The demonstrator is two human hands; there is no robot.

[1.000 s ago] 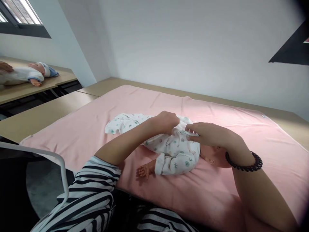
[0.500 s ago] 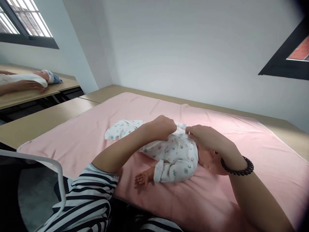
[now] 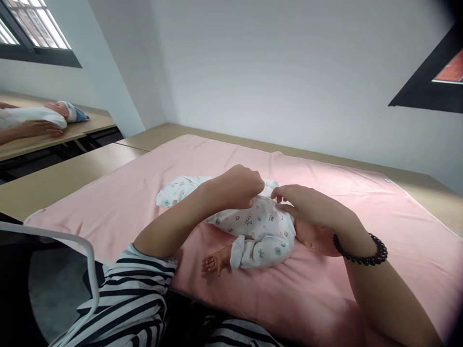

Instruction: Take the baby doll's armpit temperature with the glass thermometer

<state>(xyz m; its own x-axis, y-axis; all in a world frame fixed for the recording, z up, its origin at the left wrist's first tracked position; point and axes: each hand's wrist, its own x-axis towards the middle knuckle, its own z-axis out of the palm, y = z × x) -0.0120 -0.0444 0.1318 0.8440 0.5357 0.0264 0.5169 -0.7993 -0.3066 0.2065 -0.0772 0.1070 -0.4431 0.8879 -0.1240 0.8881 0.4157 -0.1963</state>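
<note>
A baby doll (image 3: 311, 237) lies on its back with its head to the right, dressed in a white printed baby romper (image 3: 258, 222). My left hand (image 3: 240, 185) is closed over the romper's front, with its fingertips and the cloth in them mostly hidden. Beside it, over the doll's upper chest, my right hand (image 3: 307, 202) has its fingers bent and apart, the thumb close to the cloth. That wrist wears a dark beaded bracelet (image 3: 376, 250) and partly covers the doll's face. One bare doll hand (image 3: 216, 261) rests palm up near me.
A pink blanket (image 3: 144, 193) covers much of the wooden table (image 3: 72, 168), which stands against a white wall. At the far left, another person's hand (image 3: 43, 129) touches a second doll in a blue and white hat (image 3: 74, 112). A white curved rail (image 3: 88, 255) is at lower left.
My right fingers have loosened and spread, shifting slightly left over the doll's chest. The left hand stays closed at nearly the same place. The view has tilted slightly.
</note>
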